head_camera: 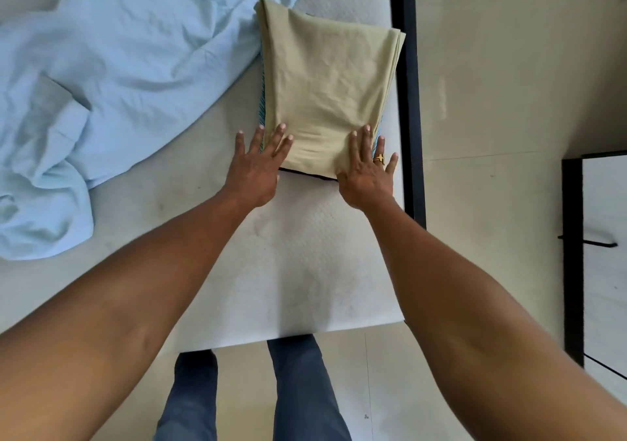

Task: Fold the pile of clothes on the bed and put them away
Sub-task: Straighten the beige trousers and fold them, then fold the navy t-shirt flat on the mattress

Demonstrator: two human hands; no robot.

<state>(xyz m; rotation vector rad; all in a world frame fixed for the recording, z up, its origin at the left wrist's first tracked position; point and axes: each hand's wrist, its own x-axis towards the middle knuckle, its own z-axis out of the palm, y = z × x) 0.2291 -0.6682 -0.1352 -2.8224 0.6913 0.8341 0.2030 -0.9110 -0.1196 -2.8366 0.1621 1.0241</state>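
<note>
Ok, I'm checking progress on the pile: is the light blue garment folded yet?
No, the light blue garment lies spread out and rumpled on the bed, beside the folded beige cloth.

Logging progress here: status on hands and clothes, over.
Left hand, right hand flat on folded beige cloth. Blue garment unfolded beside it. Nothing blocking.

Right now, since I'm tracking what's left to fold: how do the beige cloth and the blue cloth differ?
The beige cloth is folded into a neat rectangle; the blue cloth lies loose and crumpled. The left hand and right hand press flat on the beige cloth's near edge; no hand touches the blue cloth. The blue cloth covers far more of the bed than the beige cloth. Both lie on the mattress.
</note>
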